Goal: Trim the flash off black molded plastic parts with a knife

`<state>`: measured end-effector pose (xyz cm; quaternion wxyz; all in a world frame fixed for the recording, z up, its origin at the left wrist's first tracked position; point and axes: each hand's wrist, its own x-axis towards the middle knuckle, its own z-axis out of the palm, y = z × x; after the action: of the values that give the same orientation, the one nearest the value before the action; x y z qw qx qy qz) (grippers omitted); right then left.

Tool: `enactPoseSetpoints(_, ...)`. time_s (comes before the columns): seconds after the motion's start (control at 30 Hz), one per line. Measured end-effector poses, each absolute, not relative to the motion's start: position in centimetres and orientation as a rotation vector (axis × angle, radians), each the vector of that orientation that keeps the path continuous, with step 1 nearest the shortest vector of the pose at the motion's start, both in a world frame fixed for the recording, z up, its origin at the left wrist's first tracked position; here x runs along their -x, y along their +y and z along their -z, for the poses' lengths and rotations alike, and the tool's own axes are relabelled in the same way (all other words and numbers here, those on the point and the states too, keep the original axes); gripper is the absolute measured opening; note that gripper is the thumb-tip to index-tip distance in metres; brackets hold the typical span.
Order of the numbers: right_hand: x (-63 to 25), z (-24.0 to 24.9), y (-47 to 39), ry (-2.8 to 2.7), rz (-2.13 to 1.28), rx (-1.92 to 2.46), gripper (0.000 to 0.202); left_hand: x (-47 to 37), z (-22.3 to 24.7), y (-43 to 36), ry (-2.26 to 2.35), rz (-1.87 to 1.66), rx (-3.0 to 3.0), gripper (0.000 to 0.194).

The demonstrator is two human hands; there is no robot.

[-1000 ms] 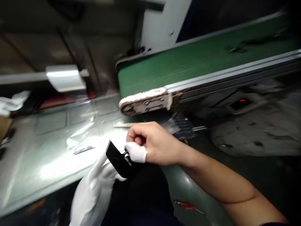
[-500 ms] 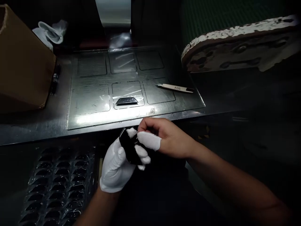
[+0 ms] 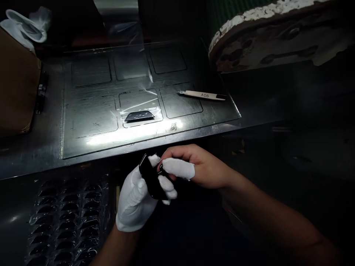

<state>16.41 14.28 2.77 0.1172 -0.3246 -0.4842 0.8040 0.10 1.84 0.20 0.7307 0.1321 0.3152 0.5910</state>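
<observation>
My left hand (image 3: 137,203), in a white glove, is closed round a glossy black trapezoid panel (image 3: 152,181), held tilted below the table's front edge. My right hand (image 3: 191,166) is bare apart from a white cover on the thumb. Its thumb and forefinger pinch together at the panel's right side, by a small dark bit that I cannot make out. A similar dark trapezoid piece (image 3: 139,116) lies on the glass-like sheet (image 3: 91,147) on the table. Right of it rests a craft knife (image 3: 203,95) marked A06.
At lower left is a clear plastic tray (image 3: 104,207) holding several black pieces. A cardboard box (image 3: 16,85), a dark pen (image 3: 41,92) and a white cloth-like bundle (image 3: 27,27) are at the left. A worn, white-edged machine part (image 3: 266,40) juts in from the upper right.
The view has shifted, so the table items appear further left and mostly higher. My left hand still holds the panel; my right fingers still pinch beside it, with a small dark bit now showing there.
</observation>
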Motion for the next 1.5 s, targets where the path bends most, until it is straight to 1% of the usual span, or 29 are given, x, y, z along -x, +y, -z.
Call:
enactPoseSetpoints(0.17, -18.2, -1.6, 13.7, -1.222, -2.441, 0.908, 0.024, -1.0, 0.0, 1.9, 0.741, -1.219, -0.326, 0.041)
enactPoseSetpoints(0.23, -19.0, -1.2, 13.3, -1.190, -2.381, 0.827, 0.018, -1.5, 0.4, 2.2, 0.778, -1.182, -0.325, 0.046)
enactPoseSetpoints(0.3, -19.9, -0.7, 13.2, -1.343, -2.081, 0.715, 0.014, -1.9, 0.8, 2.4, 0.836, -1.146, -0.283, 0.058)
enactPoseSetpoints(0.37, -20.8, -0.2, 13.2, -1.630, -1.582, 0.586, 0.018, -2.4, 1.2, 2.6, 0.884, -1.108, -0.192, 0.071)
enactPoseSetpoints(0.4, -21.2, 0.1, 13.3, -1.768, -1.341, 0.522, 0.020, -2.6, 1.2, 2.6, 0.886, -1.087, -0.144, 0.073)
enactPoseSetpoints(0.47, -22.1, 0.8, 13.5, -1.972, -1.008, 0.426, 0.022, -3.0, 1.2, 2.5, 0.856, -1.072, -0.102, 0.070)
enactPoseSetpoints(0.5, -22.4, 1.2, 13.5, -2.036, -0.919, 0.397, 0.022, -3.2, 1.1, 2.5, 0.837, -1.074, -0.111, 0.065)
enactPoseSetpoints(0.6, -23.4, 2.4, 13.2, -2.113, -0.845, 0.386, 0.024, -3.7, 0.8, 2.3, 0.777, -1.073, -0.191, 0.047)
enactPoseSetpoints(0.67, -23.8, 2.8, 12.8, -2.103, -0.887, 0.382, 0.026, -4.1, 0.8, 2.2, 0.749, -1.071, -0.225, 0.042)
enactPoseSetpoints(0.73, -24.0, 2.9, 12.3, -2.023, -1.020, 0.409, 0.028, -4.5, 0.9, 2.4, 0.730, -1.092, -0.249, 0.041)
enactPoseSetpoints(0.83, -24.0, 2.5, 12.0, -1.752, -1.510, 0.596, 0.039, -4.9, 1.1, 2.7, 0.726, -1.126, -0.242, 0.040)
enactPoseSetpoints(0.93, -23.4, 2.2, 12.1, -1.413, -2.090, 0.819, 0.030, -4.8, 1.0, 2.8, 0.752, -1.095, -0.232, 0.040)
enactPoseSetpoints(1.0, -22.7, 2.2, 12.3, -1.228, -2.314, 0.865, 0.025, -4.4, 1.0, 2.8, 0.781, -1.066, -0.243, 0.042)
enactPoseSetpoints(1.1, -21.7, 2.4, 12.4, -1.089, -2.428, 0.894, 0.026, -3.8, 1.1, 2.5, 0.797, -1.045, -0.230, 0.044)
enactPoseSetpoints(1.23, -20.7, 2.1, 12.4, -1.145, -2.426, 1.003, 0.030, -3.2, 1.6, 2.0, 0.825, -1.061, -0.181, 0.038)
enactPoseSetpoints(1.3, -20.2, 1.9, 12.5, -1.443, -2.232, 1.065, 0.025, -2.8, 2.0, 1.8, 0.988, -1.071, -0.192, 0.040)
enactPoseSetpoints(1.33, -20.0, 1.7, 12.5, -1.669, -2.039, 1.065, 0.021, -2.6, 2.2, 1.7, 1.115, -1.071, -0.210, 0.042)
enactPoseSetpoints(1.4, -19.4, 1.5, 12.4, -2.099, -1.509, 0.953, 0.012, -2.2, 2.5, 1.7, 1.369, -1.075, -0.263, 0.047)
enactPoseSetpoints(1.47, -18.7, 1.1, 12.1, -2.338, -1.060, 0.759, 0.016, -1.7, 2.4, 1.7, 1.499, -1.081, -0.303, 0.049)
enactPoseSetpoints(1.5, -18.3, 0.9, 12.0, -2.400, -0.934, 0.675, 0.021, -1.4, 2.3, 1.8, 1.499, -1.082, -0.305, 0.050)
